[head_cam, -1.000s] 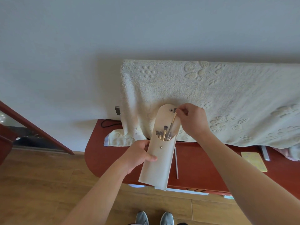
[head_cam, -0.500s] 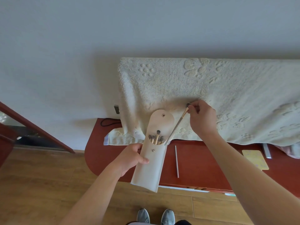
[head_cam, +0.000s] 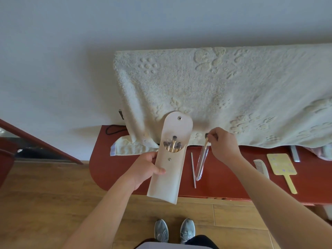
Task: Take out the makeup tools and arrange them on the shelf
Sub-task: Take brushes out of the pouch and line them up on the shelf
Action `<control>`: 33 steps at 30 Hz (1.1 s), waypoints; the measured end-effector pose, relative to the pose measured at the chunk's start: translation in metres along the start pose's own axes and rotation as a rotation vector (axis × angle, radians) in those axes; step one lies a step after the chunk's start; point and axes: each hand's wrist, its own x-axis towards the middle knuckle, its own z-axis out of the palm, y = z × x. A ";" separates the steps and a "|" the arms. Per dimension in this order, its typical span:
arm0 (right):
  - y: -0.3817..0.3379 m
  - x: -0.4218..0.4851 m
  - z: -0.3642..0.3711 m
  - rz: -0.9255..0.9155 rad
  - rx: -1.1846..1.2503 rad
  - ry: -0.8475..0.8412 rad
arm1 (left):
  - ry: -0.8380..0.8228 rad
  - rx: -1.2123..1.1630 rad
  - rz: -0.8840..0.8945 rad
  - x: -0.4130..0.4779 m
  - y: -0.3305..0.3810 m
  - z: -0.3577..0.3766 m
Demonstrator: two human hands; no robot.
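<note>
A person's left hand (head_cam: 145, 169) holds a cream pouch (head_cam: 170, 159) above the red shelf (head_cam: 224, 182), grip wrapped around its middle, flap open and several makeup brushes (head_cam: 173, 146) standing inside. The right hand (head_cam: 222, 146), grip pinched on the top of a sleeved brush (head_cam: 202, 159), hangs it over the shelf just beside a thin white stick (head_cam: 193, 169). A comb (head_cam: 261, 167) and yellow hand mirror (head_cam: 282, 166) lie further right, below a draped towel (head_cam: 233, 96)
</note>
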 end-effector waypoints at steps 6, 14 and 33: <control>0.041 -0.004 0.023 0.087 -0.061 -0.115 | 0.026 -0.035 0.009 0.011 -0.004 0.008; 0.080 0.005 0.057 0.098 -0.090 -0.213 | 0.056 -0.033 0.005 0.025 -0.015 0.020; 0.113 0.014 0.105 0.055 -0.246 -0.164 | 0.078 -0.048 -0.029 0.035 -0.017 0.020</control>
